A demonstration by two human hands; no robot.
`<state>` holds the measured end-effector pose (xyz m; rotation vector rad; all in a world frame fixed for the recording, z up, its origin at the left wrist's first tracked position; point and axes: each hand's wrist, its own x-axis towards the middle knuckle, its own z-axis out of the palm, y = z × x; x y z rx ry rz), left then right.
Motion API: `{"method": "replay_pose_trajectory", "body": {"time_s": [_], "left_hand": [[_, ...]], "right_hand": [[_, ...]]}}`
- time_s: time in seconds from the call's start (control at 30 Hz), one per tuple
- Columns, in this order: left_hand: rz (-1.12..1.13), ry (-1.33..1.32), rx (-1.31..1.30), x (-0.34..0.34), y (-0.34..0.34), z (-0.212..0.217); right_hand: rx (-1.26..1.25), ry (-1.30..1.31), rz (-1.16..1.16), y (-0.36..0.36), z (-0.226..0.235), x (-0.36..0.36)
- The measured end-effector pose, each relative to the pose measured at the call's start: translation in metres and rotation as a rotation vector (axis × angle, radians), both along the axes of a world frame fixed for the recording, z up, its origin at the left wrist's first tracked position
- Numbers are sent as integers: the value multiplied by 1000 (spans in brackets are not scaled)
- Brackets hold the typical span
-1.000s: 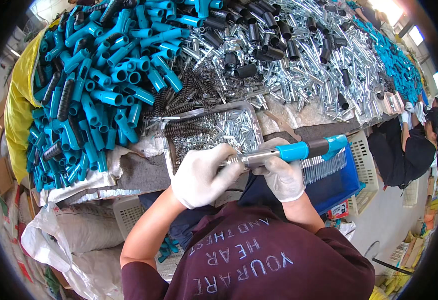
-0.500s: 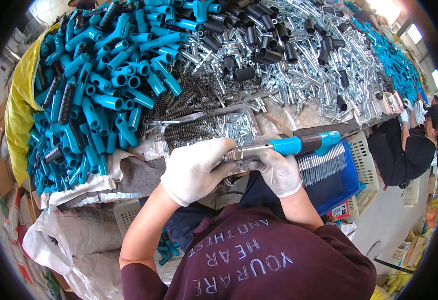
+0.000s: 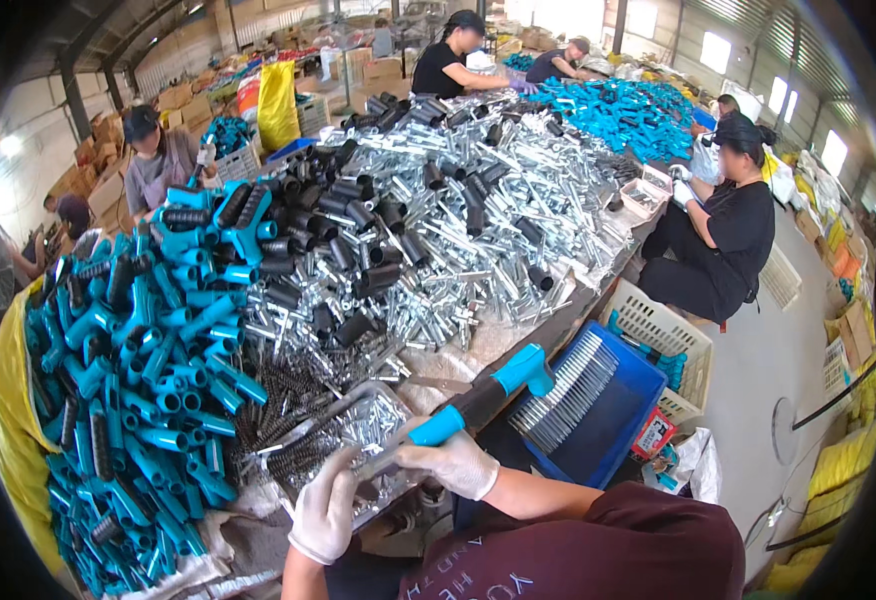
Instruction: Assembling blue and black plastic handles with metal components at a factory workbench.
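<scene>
My right hand (image 3: 453,464), in a white glove, is closed round the metal shaft of a teal-and-black tubular tool handle (image 3: 438,427). The handle slants up and to the right, its bent teal end pointing away from me. At the shaft's near end is my gloved left hand (image 3: 323,508), its fingers curled against the metal; the exact grip is partly hidden. Just beyond the hands a clear tray (image 3: 336,408) holds small silver pins. Dark coil springs (image 3: 276,405) lie heaped beside it.
Teal handles (image 3: 148,350) are piled at left, silver rods and black sleeves (image 3: 438,240) beyond. On the right stand a blue bin (image 3: 613,435) with a row of metal rods and a cream crate (image 3: 693,375). A person in black (image 3: 723,230) sits at right; others work farther off.
The view has swung up and to the right, bringing in co-workers and the hall. My hands and the tool handle now appear lower and farther left, with the handle tilted more steeply.
</scene>
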<state>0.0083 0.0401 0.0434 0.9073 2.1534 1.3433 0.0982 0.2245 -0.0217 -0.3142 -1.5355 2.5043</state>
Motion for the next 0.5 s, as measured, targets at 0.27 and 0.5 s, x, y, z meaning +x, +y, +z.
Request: {"method": "replay_pose_trajectory", "body": {"time_s": [0.27, 0.5], "left_hand": [[28, 212, 50, -4, -1, -20], [-18, -9, -188, -5, 4, -15]], "right_hand": [[-109, 17, 4, -2, -12, -5], [-92, 17, -39, -1, -14, -1]]}}
